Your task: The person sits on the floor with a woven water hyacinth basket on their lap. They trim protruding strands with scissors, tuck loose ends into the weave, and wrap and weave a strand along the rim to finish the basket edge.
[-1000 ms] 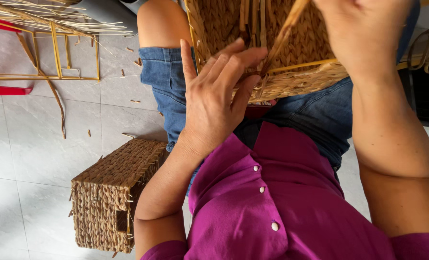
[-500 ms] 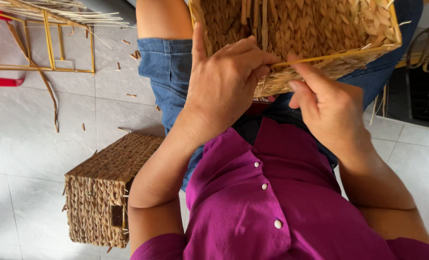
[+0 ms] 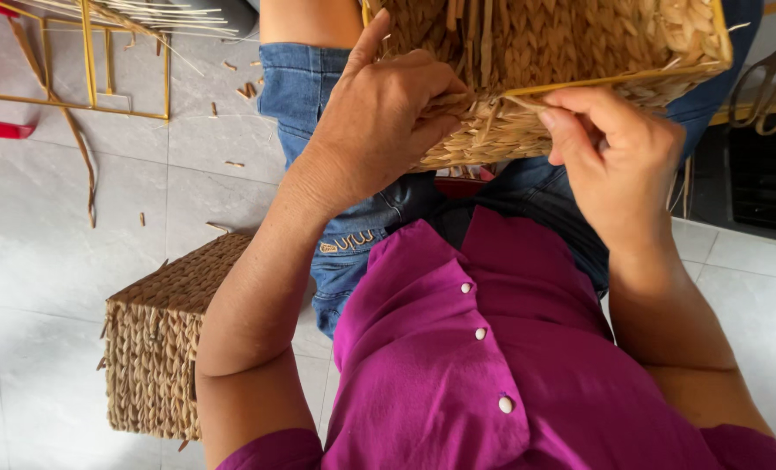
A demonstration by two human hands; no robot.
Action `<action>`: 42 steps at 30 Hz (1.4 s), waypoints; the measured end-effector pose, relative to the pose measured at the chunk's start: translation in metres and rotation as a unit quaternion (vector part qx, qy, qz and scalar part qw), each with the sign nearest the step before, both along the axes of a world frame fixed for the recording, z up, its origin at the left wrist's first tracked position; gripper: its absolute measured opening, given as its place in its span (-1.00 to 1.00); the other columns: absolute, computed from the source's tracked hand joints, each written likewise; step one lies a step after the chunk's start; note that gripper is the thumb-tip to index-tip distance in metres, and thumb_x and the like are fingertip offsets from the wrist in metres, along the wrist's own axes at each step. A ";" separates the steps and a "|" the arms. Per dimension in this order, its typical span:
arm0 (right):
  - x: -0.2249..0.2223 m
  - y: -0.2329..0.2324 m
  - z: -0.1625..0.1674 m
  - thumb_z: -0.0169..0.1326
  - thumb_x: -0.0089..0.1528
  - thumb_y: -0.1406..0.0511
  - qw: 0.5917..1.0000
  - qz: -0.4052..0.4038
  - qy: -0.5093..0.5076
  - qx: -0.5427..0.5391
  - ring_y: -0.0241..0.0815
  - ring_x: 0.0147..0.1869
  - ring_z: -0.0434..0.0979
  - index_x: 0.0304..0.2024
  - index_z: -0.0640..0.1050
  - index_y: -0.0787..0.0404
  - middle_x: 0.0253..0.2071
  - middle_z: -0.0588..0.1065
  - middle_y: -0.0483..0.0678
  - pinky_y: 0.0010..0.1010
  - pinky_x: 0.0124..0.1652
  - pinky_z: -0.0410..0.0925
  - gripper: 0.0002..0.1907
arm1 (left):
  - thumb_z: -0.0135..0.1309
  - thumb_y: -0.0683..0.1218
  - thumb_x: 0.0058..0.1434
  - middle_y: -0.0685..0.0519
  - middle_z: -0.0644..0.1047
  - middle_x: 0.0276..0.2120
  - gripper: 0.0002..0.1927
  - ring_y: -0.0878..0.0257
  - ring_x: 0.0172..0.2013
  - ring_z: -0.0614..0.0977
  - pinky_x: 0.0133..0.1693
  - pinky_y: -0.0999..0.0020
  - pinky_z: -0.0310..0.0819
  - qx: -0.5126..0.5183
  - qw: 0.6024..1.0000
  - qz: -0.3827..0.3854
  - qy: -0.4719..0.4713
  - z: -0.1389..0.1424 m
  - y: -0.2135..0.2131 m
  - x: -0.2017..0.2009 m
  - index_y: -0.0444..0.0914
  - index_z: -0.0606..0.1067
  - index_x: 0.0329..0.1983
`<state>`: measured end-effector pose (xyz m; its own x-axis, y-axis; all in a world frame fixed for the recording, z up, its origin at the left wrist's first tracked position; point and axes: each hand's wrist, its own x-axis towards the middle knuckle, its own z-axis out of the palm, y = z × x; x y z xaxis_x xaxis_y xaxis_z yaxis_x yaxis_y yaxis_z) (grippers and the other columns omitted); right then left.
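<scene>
A woven straw basket [image 3: 579,61] with a yellow wire frame rests on my lap over blue jeans. My left hand [image 3: 379,122] presses against the basket's near side, fingers curled on the weave by the rim. My right hand [image 3: 614,157] pinches a straw strand at the yellow frame edge near the basket's near corner. Loose straw ends stand up inside the basket. My purple shirt fills the lower part of the view.
A finished woven basket [image 3: 157,339] sits on the white tiled floor at my left. A bare yellow wire frame [image 3: 83,78] with loose straw lies further off at the upper left. Straw scraps dot the tiles. A dark crate [image 3: 766,174] stands at the right.
My right hand has come down from above the basket to its near rim and taken hold of a strand. My left hand has closed onto the basket's side.
</scene>
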<state>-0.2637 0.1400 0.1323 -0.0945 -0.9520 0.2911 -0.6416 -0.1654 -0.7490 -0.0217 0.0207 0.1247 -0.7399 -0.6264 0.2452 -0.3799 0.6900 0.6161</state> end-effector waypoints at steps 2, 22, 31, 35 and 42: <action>0.008 0.010 0.011 0.21 0.40 0.55 0.999 -0.025 0.008 -0.033 -0.30 -0.30 0.56 0.09 0.53 0.40 -0.33 0.55 -0.02 -0.54 -0.34 0.30 -0.77 | 0.26 -0.06 0.31 0.13 0.61 -0.20 -0.79 0.17 -0.03 0.64 0.45 -0.05 -0.10 -0.010 1.000 0.012 0.017 -0.003 0.001 0.000 -0.14 0.57 -0.03; 0.002 -0.014 -0.040 0.32 0.44 0.56 0.986 0.078 0.018 -0.146 -0.36 -0.18 0.51 -0.03 0.63 0.27 -0.08 0.47 -0.07 -0.60 -0.25 0.41 -0.83 | 0.27 -0.07 0.15 0.10 0.62 -0.30 -0.77 0.10 -0.10 0.64 0.39 -0.06 -0.11 -0.018 0.998 0.041 0.040 -0.008 0.001 -0.012 -0.20 0.52 -0.17; 0.023 -0.019 -0.036 0.43 0.37 0.48 0.979 0.074 0.097 -0.162 -0.35 -0.23 0.48 -0.08 0.63 0.20 -0.11 0.43 -0.12 -0.58 -0.32 0.38 -0.79 | 0.22 -0.11 0.16 0.07 0.60 -0.36 -0.85 0.09 -0.14 0.65 0.40 -0.01 -0.09 -0.022 0.998 0.048 0.030 -0.010 -0.001 -0.013 -0.19 0.52 -0.24; 0.027 -0.023 -0.036 0.50 0.33 0.44 0.971 0.059 0.154 -0.171 -0.32 -0.19 0.48 -0.11 0.62 0.18 -0.15 0.40 -0.13 -0.56 -0.35 0.37 -0.74 | 0.16 -0.15 0.14 0.06 0.60 -0.38 -0.89 0.09 -0.19 0.66 0.41 -0.02 -0.11 -0.018 0.998 0.042 0.041 -0.013 -0.003 -0.012 -0.20 0.52 -0.27; 0.036 -0.026 -0.031 0.47 0.28 0.42 0.954 0.020 0.232 -0.187 -0.30 -0.21 0.48 -0.19 0.58 0.14 -0.18 0.38 -0.16 -0.52 -0.33 0.37 -0.73 | 0.22 -0.13 0.04 -0.01 0.57 -0.40 -0.82 0.03 -0.21 0.65 0.37 0.04 -0.05 -0.005 1.000 -0.002 0.028 -0.014 -0.014 -0.011 -0.27 0.49 -0.34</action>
<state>-0.2282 0.1139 0.1015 0.1605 -0.7734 0.6132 -0.8773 -0.3965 -0.2704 -0.0323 0.0066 0.1106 -0.7278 -0.6203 0.2927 -0.3418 0.6980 0.6293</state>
